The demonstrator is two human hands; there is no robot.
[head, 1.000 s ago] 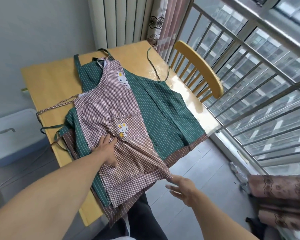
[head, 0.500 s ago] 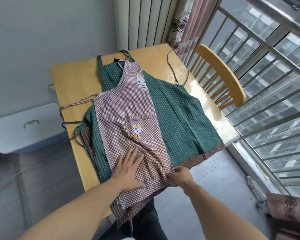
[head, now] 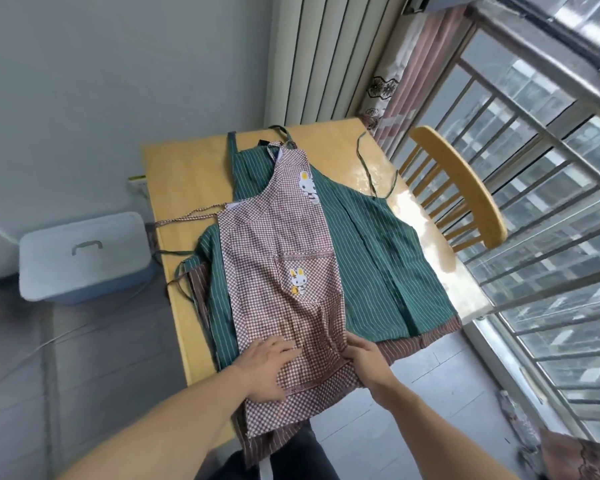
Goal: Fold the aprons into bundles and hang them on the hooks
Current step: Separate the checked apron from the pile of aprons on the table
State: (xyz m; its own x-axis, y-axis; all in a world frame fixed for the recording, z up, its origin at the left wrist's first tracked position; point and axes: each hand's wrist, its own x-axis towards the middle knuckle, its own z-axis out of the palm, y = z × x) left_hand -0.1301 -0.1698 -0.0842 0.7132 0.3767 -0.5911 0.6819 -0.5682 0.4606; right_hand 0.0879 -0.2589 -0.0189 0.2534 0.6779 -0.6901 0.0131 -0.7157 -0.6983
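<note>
Checked apron [head: 284, 258]: folded in half lengthwise, lies on top of the pile on the wooden table [head: 184, 174], hem hanging over the near edge
Green striped apron [head: 371, 251]: spread flat beneath it
Brown striped apron [head: 426, 337]: at the bottom, only edges showing
Left hand [head: 267, 367]: fingers straight, pressing flat on the checked apron's lower part
Right hand [head: 364, 358]: fingers curled, gripping the checked apron's folded right edge near the hem
Chair [head: 461, 181]: just beside the table's right side
Storage box [head: 84, 254]: on the floor, left
</note>
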